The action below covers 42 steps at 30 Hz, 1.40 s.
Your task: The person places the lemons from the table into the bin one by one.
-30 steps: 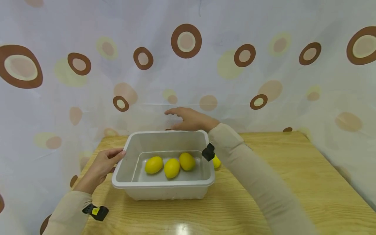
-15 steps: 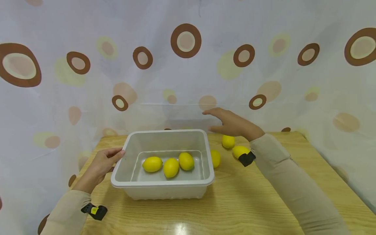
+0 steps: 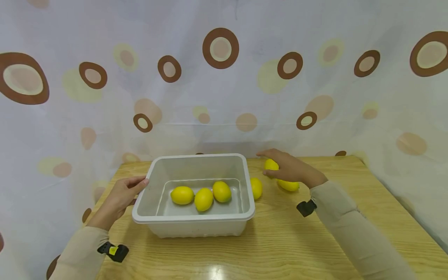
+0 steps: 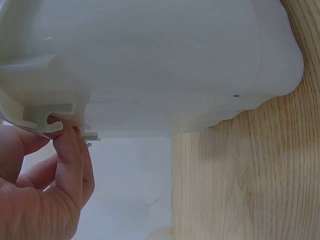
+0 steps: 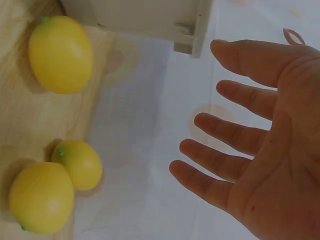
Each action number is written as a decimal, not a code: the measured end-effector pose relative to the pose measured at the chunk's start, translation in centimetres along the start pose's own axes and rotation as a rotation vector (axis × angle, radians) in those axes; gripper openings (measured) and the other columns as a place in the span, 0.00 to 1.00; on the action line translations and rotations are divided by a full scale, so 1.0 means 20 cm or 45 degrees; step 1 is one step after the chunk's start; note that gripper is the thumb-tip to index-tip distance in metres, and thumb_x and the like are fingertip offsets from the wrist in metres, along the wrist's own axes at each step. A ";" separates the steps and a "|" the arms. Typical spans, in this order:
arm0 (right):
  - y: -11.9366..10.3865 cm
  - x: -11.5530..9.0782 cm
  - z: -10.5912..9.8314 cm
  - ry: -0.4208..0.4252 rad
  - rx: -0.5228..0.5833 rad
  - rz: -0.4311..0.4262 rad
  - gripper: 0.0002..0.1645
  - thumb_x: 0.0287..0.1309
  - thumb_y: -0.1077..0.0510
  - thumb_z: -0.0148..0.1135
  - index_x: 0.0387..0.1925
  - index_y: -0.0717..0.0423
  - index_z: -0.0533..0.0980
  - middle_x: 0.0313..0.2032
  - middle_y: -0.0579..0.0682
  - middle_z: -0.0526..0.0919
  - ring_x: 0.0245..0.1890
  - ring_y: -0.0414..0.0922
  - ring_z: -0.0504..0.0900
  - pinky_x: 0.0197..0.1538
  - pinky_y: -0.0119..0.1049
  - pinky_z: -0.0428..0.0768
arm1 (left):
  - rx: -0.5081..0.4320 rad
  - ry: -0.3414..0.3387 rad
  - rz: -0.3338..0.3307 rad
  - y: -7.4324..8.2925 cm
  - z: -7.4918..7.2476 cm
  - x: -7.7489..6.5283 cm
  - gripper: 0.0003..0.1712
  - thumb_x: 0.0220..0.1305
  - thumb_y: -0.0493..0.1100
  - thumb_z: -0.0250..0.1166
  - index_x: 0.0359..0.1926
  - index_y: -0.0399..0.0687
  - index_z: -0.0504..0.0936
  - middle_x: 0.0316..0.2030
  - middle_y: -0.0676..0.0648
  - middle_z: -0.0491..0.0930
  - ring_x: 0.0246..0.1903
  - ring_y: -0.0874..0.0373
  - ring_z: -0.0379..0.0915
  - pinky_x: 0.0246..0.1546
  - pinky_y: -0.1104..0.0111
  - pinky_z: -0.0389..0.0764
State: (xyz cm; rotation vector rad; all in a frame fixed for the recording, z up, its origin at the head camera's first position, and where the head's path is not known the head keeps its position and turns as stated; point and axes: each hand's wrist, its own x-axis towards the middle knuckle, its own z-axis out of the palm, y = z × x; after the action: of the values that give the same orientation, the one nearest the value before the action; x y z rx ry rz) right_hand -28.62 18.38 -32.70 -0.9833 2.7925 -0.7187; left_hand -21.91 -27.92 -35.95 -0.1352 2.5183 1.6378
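My left hand (image 3: pixel 120 194) grips the left rim of a white plastic basin (image 3: pixel 194 219). In the left wrist view its fingers (image 4: pixel 70 167) curl under the basin's lip. Three yellow lemons lie on the basin floor: one lemon (image 3: pixel 182 195) at left, a second lemon (image 3: pixel 203 199) in the middle, a third lemon (image 3: pixel 222 191) at right. Over more lemons right of the basin, my right hand (image 3: pixel 288 167) hovers with spread fingers and an empty palm. It partly covers the back lemon (image 3: pixel 271 164) and the right lemon (image 3: pixel 289 186). Another lemon (image 3: pixel 257 189) sits close by the basin's right wall.
Everything stands on a light wooden table (image 3: pixel 332 217). A patterned curtain (image 3: pixel 224 97) hangs behind the table's back edge and along its sides. Bare wood shows in front of the basin and to the right of the lemons.
My right hand has moved right from behind the basin, then down over the loose lemons, which have come into view. The left hand keeps its grip on the rim.
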 end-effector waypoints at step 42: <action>0.26 0.11 0.59 0.097 0.174 0.019 0.43 0.50 0.56 0.74 0.65 0.63 0.65 0.60 0.60 0.73 0.60 0.57 0.71 0.64 0.56 0.67 | -0.006 0.017 -0.016 -0.01 0.00 0.02 0.34 0.71 0.53 0.55 0.68 0.35 0.64 0.58 0.34 0.71 0.43 0.61 0.76 0.41 0.63 0.83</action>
State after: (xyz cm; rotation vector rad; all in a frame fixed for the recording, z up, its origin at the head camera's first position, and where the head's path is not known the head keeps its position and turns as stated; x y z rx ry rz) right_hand -30.47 15.99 -45.41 -0.9288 2.7670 -0.9498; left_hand -22.23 -28.05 -36.20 -0.1623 2.5180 1.6441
